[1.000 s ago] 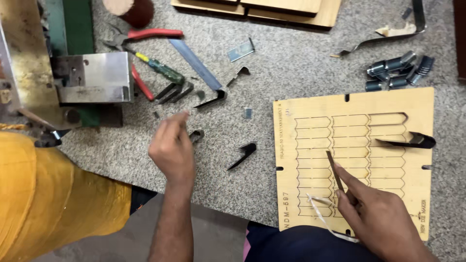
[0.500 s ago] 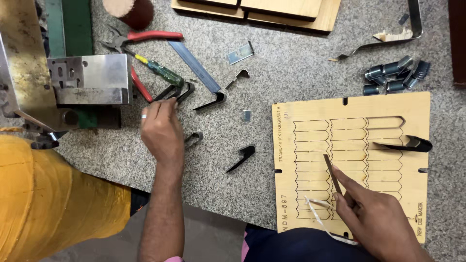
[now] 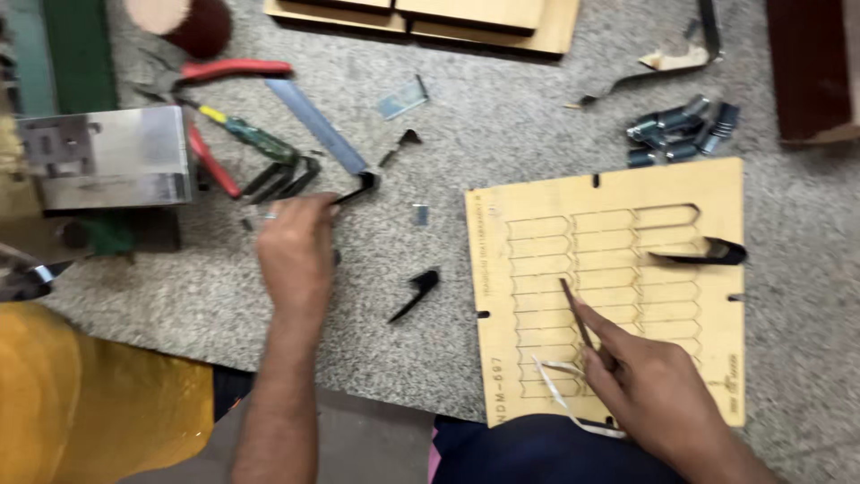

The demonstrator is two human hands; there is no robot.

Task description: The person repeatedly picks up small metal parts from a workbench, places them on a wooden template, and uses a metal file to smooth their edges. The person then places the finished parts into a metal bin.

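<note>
Head view: your left hand (image 3: pixel 296 251), fingers closed on a bent black strip (image 3: pixel 358 190), sits centre-left. Your right hand (image 3: pixel 658 390) pinches a thin rod (image 3: pixel 578 318) against the wooden die board (image 3: pixel 609 193), lower right.

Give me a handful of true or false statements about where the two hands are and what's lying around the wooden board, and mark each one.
1. The right hand rests on the wooden board with a thin dark tool held against it. True.
2. The left hand lies on the wooden board. False: it is out over the speckled surface, near the bent black strips.
3. The red-handled pliers lie on the board. False: they lie at the far left, off the board.
4. A curved black strip sits at the board's right side. True.
5. A green-handled screwdriver lies near the metal block. True.
</note>
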